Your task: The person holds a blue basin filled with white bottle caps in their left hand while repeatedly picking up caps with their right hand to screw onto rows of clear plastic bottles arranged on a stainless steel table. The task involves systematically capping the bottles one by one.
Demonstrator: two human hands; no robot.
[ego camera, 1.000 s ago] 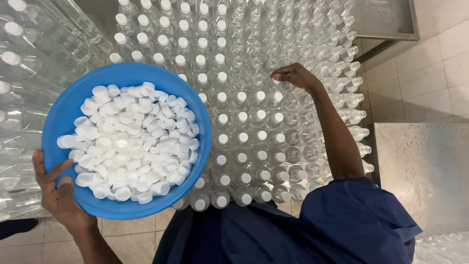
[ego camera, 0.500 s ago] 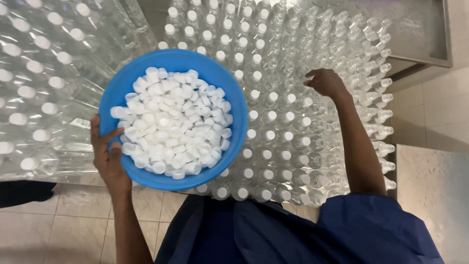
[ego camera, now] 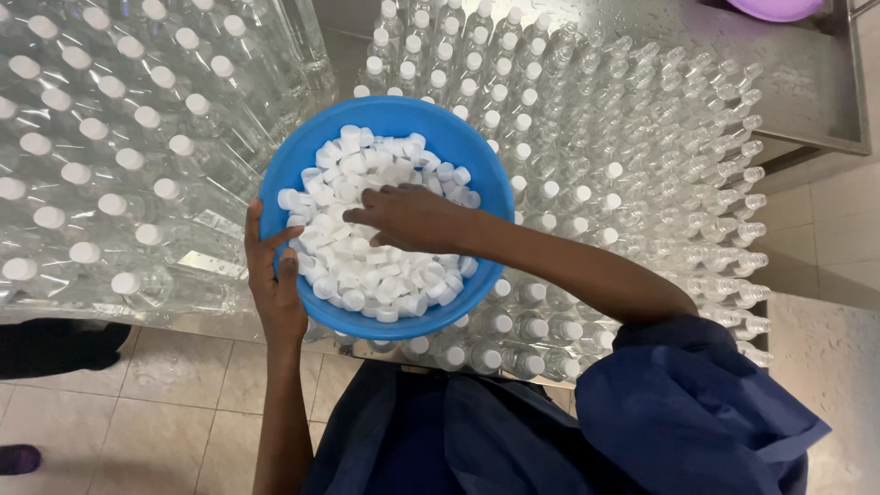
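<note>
The left hand grips the rim of the round blue plastic bowl, held above the bottles. The right hand lies inside it, fingers curled on smooth white caps. Clear bottles near the bowl are capped; many far rows remain uncapped.
</note>
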